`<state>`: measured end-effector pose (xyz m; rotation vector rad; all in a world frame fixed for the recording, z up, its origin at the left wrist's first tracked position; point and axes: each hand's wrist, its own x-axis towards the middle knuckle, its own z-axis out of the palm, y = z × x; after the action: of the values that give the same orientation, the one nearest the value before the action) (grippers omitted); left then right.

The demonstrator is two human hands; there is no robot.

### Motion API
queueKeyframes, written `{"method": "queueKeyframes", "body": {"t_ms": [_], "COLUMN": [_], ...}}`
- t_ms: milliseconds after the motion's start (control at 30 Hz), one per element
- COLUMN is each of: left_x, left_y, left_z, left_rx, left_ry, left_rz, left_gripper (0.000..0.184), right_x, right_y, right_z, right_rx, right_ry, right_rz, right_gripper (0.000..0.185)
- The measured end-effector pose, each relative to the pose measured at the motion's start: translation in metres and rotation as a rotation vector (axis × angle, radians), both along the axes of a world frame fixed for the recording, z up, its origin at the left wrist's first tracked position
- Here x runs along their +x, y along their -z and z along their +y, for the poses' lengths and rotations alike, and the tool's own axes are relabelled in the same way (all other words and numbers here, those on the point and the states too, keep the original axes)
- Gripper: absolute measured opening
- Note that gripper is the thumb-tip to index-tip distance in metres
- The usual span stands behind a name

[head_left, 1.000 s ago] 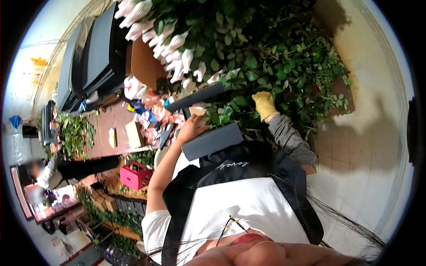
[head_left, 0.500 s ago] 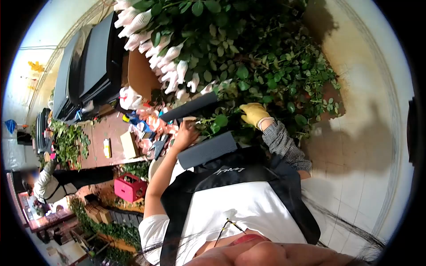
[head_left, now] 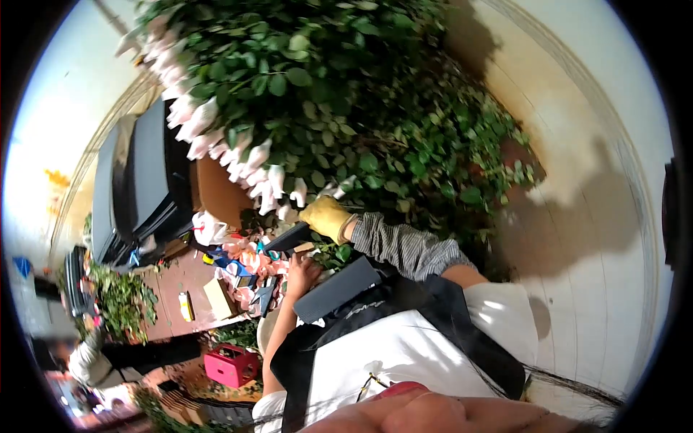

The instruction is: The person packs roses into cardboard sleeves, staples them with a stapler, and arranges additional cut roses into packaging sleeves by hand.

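My left hand (head_left: 303, 273), bare, is curled beside a small tan piece (head_left: 304, 247), between two raised dark grey boards; what its fingers hold is hidden. The nearer board (head_left: 338, 290) leans by my black apron (head_left: 447, 310), and the farther board (head_left: 289, 237) stands beyond the hand. My right hand (head_left: 326, 218), in a yellow glove, is closed at the end of the farther board, close to the rose stems; its grip is too unclear to name. Roses in white-pink net sleeves (head_left: 256, 162) lie beyond, with leafy stems (head_left: 390, 144) spreading right.
Pink petals and scraps, a tan block (head_left: 219, 299) and a yellow item (head_left: 185, 306) lie on the reddish table (head_left: 167, 289). Large dark boards (head_left: 148, 173) stand at the left. A pink stool (head_left: 231, 365) is below. Another person (head_left: 90, 364) stands far left.
My gloved right hand has moved left from the leafy stems to the farther board. My left hand stays between the boards. The view has shifted, putting the table lower.
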<state>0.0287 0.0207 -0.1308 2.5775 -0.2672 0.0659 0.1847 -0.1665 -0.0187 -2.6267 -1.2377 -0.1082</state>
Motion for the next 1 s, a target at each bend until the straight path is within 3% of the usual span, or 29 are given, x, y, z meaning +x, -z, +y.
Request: {"method": "queueKeyframes", "body": {"t_ms": [33,67,133,200,267,300,333,367,433,533,600,700,733,800,833,867,933,1000], "left_x": [-0.001,0.002,0.002,0.000,-0.001,-0.001,0.000,0.002,0.000,-0.001,0.000,0.003,0.001,-0.001,-0.002,-0.001,-0.002,0.002], "left_y": [0.001,0.003,0.001,-0.003,0.003,0.001,-0.005,-0.009,-0.011,-0.011,-0.013,-0.011,-0.011,-0.013,-0.008,-0.005,-0.010,-0.013], "left_z": [0.000,0.001,0.001,-0.002,-0.002,-0.003,-0.005,-0.008,-0.009,-0.008,-0.009,-0.007,-0.007,-0.010,-0.008,-0.008,-0.009,-0.009], "left_rx": [0.006,0.011,0.014,-0.051,-0.092,-0.098,-0.078,-0.058,-0.067,-0.056,-0.045,-0.011,-0.014,-0.027,-0.025,-0.024,-0.034,-0.040], "left_ry": [0.015,0.014,0.047,0.024,0.027,0.026,0.038,0.051,0.044,0.018,0.004,0.014,0.004,-0.014,-0.009,-0.001,0.000,-0.010], "left_rz": [-0.005,-0.021,-0.021,-0.019,-0.052,-0.045,-0.049,-0.059,-0.035,-0.006,0.021,-0.011,-0.004,0.008,-0.005,-0.021,-0.015,-0.021], "left_gripper": [0.032,0.032,0.032,0.032,0.032,0.032,0.032,0.032,0.031,0.031,0.032,0.031,0.031,0.031,0.031,0.031,0.031,0.032], "right_x": [-0.006,-0.002,0.011,0.031,0.068,0.097,0.111,0.125,0.129,0.129,0.142,0.169,0.165,0.171,0.163,0.167,0.148,0.153], "right_y": [-0.023,-0.039,-0.028,-0.045,-0.031,-0.016,-0.004,0.032,0.047,0.033,0.037,-0.006,-0.029,-0.038,-0.053,-0.032,0.000,0.010], "right_z": [-0.016,-0.027,-0.034,-0.076,-0.124,-0.162,-0.192,-0.228,-0.245,-0.241,-0.253,-0.269,-0.260,-0.254,-0.250,-0.253,-0.248,-0.252], "right_rx": [0.165,0.207,0.948,1.068,0.922,0.345,0.172,0.078,-0.013,-0.419,-0.341,0.509,0.567,0.285,0.063,-0.094,-0.247,-0.230], "right_ry": [-0.069,-0.131,-0.297,-0.005,0.427,0.638,0.796,0.705,0.608,0.518,0.500,0.526,0.638,0.664,0.688,0.616,0.602,0.593], "right_rz": [0.106,0.283,0.782,0.979,0.425,-0.032,-0.094,-0.315,-0.534,-0.330,-0.147,0.558,0.286,-0.231,0.061,0.232,0.170,0.135], "right_gripper": [0.033,0.035,0.035,0.038,0.038,0.035,0.036,0.036,0.036,0.036,0.038,0.039,0.046,0.054,0.060,0.066,0.072,0.079]}}
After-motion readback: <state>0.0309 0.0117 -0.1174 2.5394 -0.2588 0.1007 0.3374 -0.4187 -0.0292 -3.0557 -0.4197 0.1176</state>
